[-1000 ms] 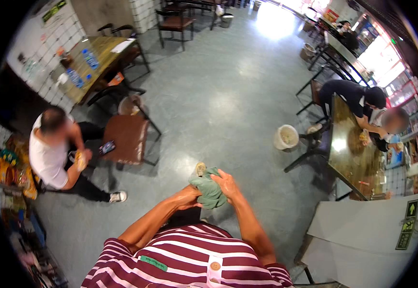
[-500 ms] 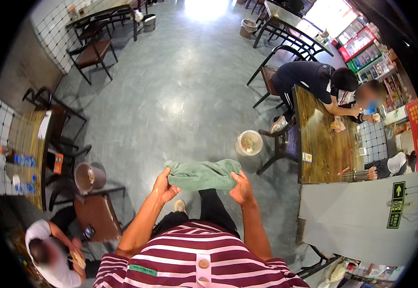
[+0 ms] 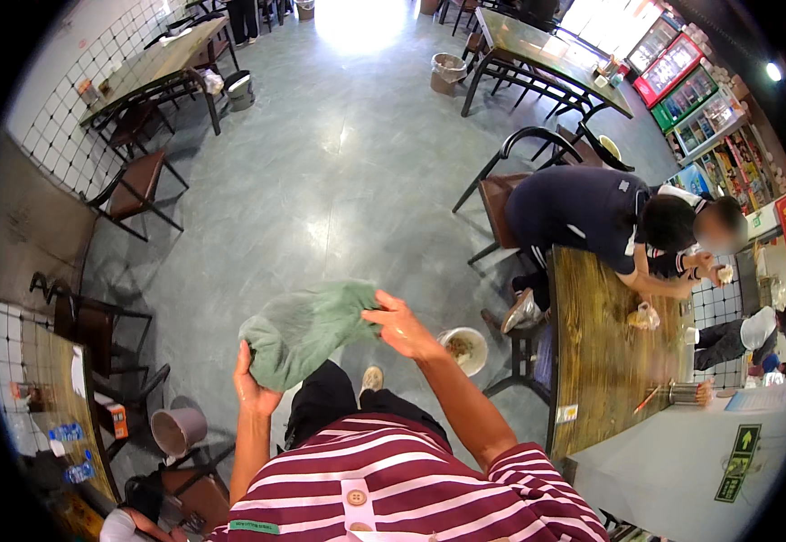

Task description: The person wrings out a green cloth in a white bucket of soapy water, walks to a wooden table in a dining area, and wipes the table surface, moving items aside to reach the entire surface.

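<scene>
A green cloth (image 3: 307,330) is stretched in the air between my two hands, over the grey floor. Its lower left end is bunched in my left hand (image 3: 256,384), whose thumb shows against the fabric. At the upper right end, my right hand (image 3: 400,323) pinches the cloth with bent fingers, higher and farther forward than the left. The fabric hangs loose and wrinkled, tilted up to the right. Parts of the left fingers are hidden behind it.
To the right stands a wooden table (image 3: 592,379), where people sit leaning over food. A white bin (image 3: 465,350) is beside it on the floor. At left are a table (image 3: 77,397) with bottles, a pinkish bin (image 3: 178,430) and chairs. More tables stand farther off.
The cloth has gone from a level folded strip to a looser, tilted spread. My left hand moved left and down, my right hand left and up. The view has shifted forward across the room.
</scene>
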